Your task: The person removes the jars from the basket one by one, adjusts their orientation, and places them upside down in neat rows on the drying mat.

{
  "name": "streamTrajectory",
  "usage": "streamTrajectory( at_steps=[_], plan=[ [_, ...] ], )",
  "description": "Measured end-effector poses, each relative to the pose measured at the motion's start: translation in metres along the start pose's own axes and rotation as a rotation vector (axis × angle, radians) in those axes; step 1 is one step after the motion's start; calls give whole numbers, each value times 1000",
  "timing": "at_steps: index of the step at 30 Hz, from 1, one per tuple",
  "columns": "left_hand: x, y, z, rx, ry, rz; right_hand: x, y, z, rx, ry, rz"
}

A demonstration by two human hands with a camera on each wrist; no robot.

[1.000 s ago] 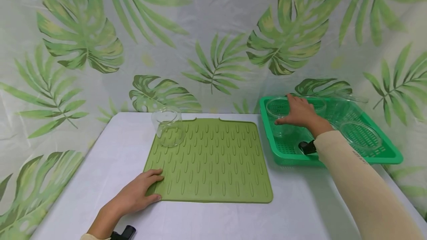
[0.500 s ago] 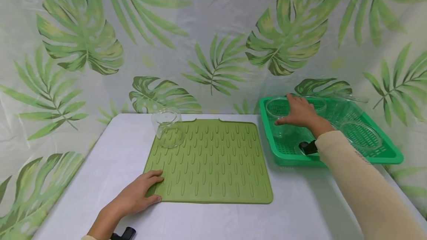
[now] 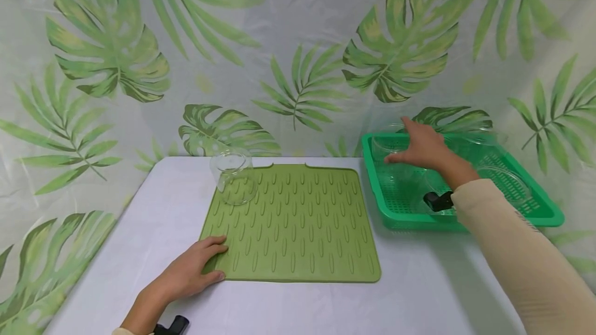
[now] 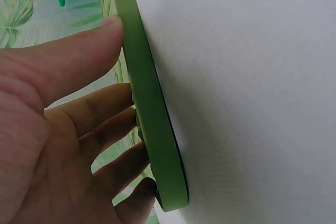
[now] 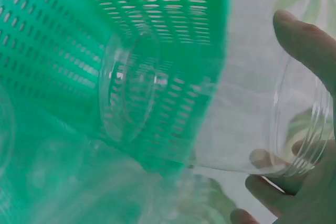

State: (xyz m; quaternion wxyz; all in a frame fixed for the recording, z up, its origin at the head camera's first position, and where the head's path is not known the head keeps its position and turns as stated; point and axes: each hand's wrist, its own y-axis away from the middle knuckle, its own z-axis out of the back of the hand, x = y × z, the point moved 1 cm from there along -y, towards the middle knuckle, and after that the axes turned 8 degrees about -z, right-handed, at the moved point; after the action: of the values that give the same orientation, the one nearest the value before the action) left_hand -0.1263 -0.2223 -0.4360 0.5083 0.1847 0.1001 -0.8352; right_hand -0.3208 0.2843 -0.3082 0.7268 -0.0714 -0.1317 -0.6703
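Note:
My right hand (image 3: 427, 148) grips a clear jar (image 5: 236, 114) around its threaded mouth, thumb on one side and fingers on the other. The jar's lower part is still within the green basket (image 3: 386, 216), with its mouth above the rim. My left hand (image 3: 183, 273) rests on the front left corner of a green ridged mat (image 3: 298, 221), fingers spread over the edge. In the left wrist view its thumb and fingertips touch the mat's side (image 4: 152, 108). Another clear jar (image 3: 236, 185) stands at the mat's back left corner.
Several more clear containers (image 3: 505, 177) lie in the basket's right part, partly hidden by my right forearm. A white cloth (image 3: 279, 309) covers the table, and a leaf-print curtain (image 3: 298, 25) hangs behind.
My right hand has risen slightly, bringing the jar up so its mouth stands higher over the basket rim. The left hand and mat have stayed put.

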Motion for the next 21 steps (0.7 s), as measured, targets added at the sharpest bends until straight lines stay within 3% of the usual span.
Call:
streamTrajectory(
  at_steps=[6,12,21],
  plan=[
    [0,1,1,-5,-4,-12,10,8,19,12,-92,40],
    [1,1,1,-10,-11,-21,15,17,32,13,-110,43],
    [3,1,-1,-11,-7,-23,30,34,48,-54,-168,66]
  ],
)
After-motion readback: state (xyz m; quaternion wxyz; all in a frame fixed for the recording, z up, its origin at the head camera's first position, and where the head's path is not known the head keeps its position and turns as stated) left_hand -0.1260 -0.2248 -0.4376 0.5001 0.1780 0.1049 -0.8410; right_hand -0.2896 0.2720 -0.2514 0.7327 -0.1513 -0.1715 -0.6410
